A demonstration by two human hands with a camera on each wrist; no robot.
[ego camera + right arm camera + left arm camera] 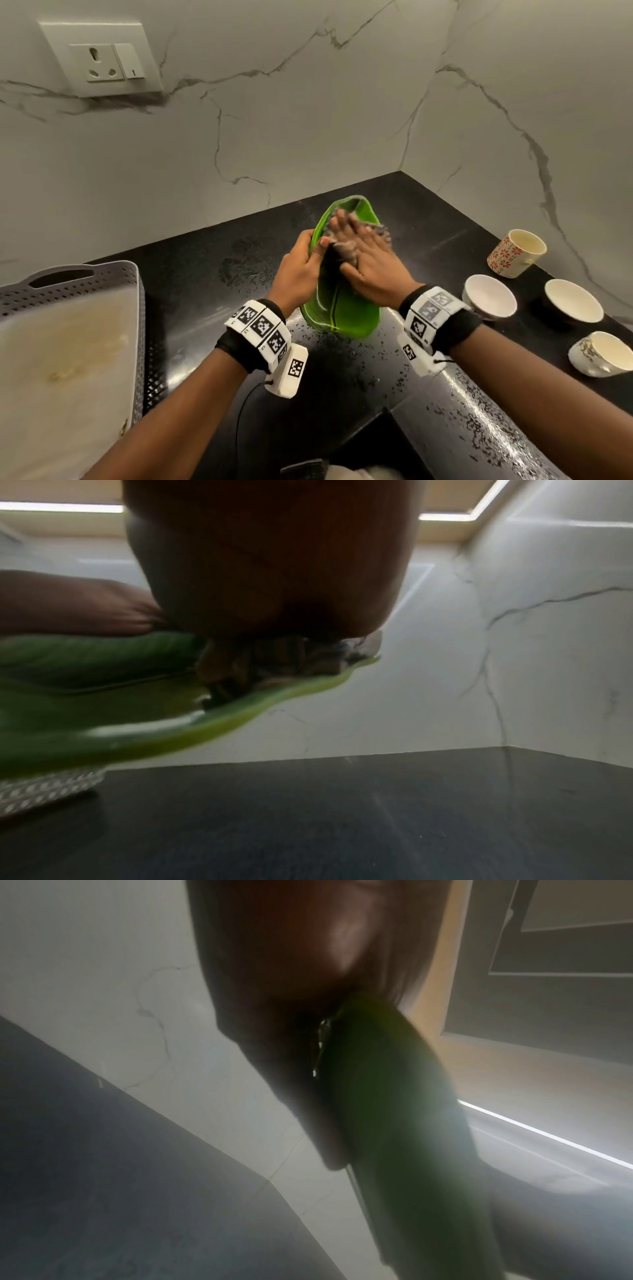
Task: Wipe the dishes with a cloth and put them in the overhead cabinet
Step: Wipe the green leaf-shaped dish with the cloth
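A green leaf-shaped plate (346,313) is held tilted above the black counter (212,260). My left hand (303,260) grips its left rim, thumb on the inner face and fingers behind. My right hand (363,253) lies flat on a grey-brown cloth (378,231) and presses it against the plate's upper inside. In the left wrist view the plate (394,1110) shows edge-on under the palm. The right wrist view has the cloth (274,661) bunched between palm and plate (85,696).
At the left stands a grey perforated basket (68,284). A flowered cup (517,253), two white bowls (489,301) (573,305) and a patterned cup (601,354) sit on the counter at the right. Water drops speckle the counter. Marble walls meet in the corner behind.
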